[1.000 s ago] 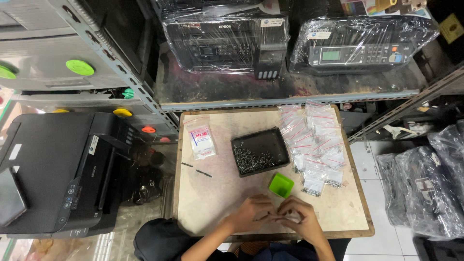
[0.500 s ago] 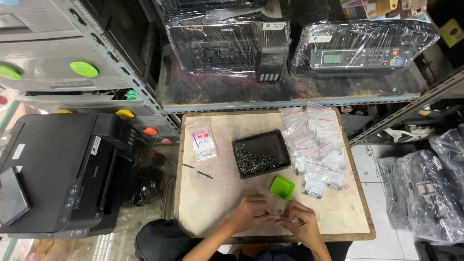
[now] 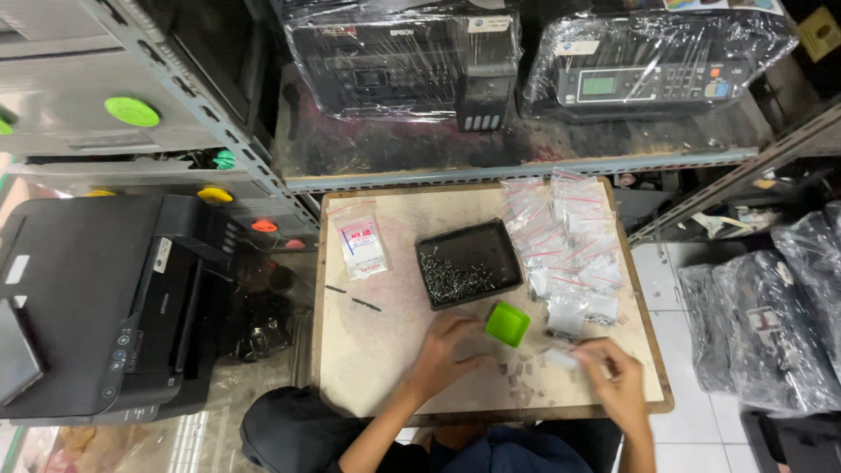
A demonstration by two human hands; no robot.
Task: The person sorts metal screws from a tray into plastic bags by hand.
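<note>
from the head camera, the left hand [image 3: 445,350] rests palm-down on the counter [image 3: 377,350], fingers curled loosely around nothing, its fingertips just beside a small green cup [image 3: 507,323]. the right hand [image 3: 613,378] pinches a small clear zip bag [image 3: 561,357] between thumb and fingers, low over the counter near its front edge. just behind the green cup sits a black tray of small screws [image 3: 468,264]. right of the tray lies a spread of clear zip bags [image 3: 569,241], some overlapping. a single labelled bag [image 3: 360,238] lies apart at the counter's left. a black printer [image 3: 96,298] stands left of the counter.
</note>
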